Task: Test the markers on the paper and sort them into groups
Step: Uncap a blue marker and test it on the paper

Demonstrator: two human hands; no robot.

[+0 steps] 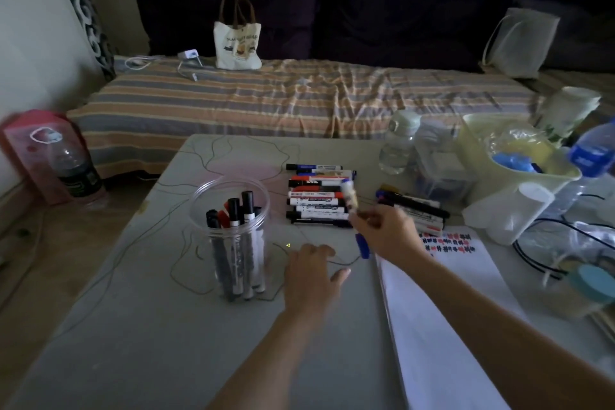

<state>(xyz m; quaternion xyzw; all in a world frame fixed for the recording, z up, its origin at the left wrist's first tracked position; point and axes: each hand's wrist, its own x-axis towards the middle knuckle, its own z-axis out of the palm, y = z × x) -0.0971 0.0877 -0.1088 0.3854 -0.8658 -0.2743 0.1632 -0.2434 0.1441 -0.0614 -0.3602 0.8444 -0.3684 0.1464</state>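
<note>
On table, clear jar w/ markers upright

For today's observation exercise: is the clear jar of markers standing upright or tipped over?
Upright. The clear jar stands on its base on the table, its open mouth facing up, with the markers inside standing on end.

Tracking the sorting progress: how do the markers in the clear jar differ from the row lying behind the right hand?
The markers in the clear jar stand upright, caps up, bunched inside a container. The row of markers lies flat on the table, side by side and loose. Both groups have mostly white barrels with black or red caps.
</note>
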